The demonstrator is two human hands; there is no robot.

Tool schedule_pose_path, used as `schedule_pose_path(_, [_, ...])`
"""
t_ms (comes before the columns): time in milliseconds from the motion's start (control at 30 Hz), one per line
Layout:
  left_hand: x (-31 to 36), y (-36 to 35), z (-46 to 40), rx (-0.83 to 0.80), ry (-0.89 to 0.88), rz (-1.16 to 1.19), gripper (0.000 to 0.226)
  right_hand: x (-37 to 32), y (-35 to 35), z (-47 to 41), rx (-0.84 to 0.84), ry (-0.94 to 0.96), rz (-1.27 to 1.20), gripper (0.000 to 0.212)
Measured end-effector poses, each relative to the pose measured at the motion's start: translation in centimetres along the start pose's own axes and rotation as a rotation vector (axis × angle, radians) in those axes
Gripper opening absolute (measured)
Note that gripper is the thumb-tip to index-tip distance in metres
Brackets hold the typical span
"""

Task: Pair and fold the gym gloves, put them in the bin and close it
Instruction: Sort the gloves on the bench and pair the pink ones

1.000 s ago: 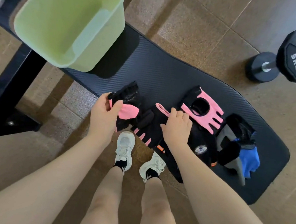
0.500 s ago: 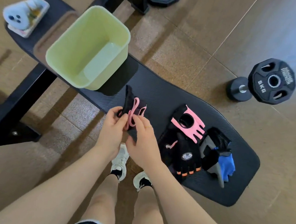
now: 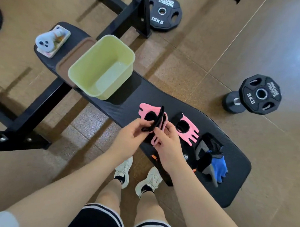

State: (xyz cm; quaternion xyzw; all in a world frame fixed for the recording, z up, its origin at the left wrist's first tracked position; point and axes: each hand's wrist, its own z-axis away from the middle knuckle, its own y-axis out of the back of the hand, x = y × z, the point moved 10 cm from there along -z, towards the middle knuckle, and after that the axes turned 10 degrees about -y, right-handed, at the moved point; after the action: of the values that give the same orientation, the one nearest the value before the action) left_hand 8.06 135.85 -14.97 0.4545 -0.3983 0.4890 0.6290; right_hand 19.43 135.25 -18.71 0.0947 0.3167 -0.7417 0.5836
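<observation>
Above the bench [image 3: 128,104], both the left hand [image 3: 130,137] and right hand [image 3: 168,148] now pinch one pink glove [image 3: 148,111], lifted since a moment ago. Its mate [image 3: 188,128] lies just beside; the green bin [image 3: 102,66] stays empty, so pairing has barely begun.

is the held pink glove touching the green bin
Apart. The head view shows the pink glove, held in both hands, with a strip of bare black bench between it and the green bin.

Bare arms, black shorts [image 3: 96,221] with white stripes, white sneakers [image 3: 123,169], black socks [image 3: 120,179]
</observation>
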Motion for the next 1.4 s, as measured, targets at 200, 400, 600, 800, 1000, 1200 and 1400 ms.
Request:
schedule_pose_path(200, [3.6,-2.1,1.8,-0.109,-0.368,-0.457,0.028,-0.9,0.0,2.3,-0.213,-0.068,-0.225,0.024])
schedule_pose_path(400, [0.3,-0.7,1.5,0.032,-0.209,-0.356,0.023,1.7,1.8,-0.1,-0.071,-0.139,-0.069,0.024])
schedule_pose_path(600, [-9.0,2.7,-2.2,0.404,0.196,-0.079,0.01,6.2,7.0,-9.7,0.166,-0.249,0.157,0.018])
schedule_pose_path(800, [-15.2,2.2,-6.0,0.491,0.237,0.046,0.021,0.2,15.1,-15.9,0.716,0.157,1.157,0.031])
schedule_pose_path(1000, [-18.5,-0.7,-8.1,0.489,0.323,0.276,0.021,-2.6,18.6,-20.5,0.749,0.073,1.474,0.052])
schedule_pose_path(1200, [-16.2,-1.8,-8.9,0.378,0.369,0.361,0.007,-4.6,15.1,-17.5,0.372,0.135,1.265,0.018])
schedule_pose_path(1400, [-10.2,-3.5,-8.7,0.231,0.382,0.418,0.012,-9.3,8.8,-4.6,-0.177,0.126,0.376,0.021])
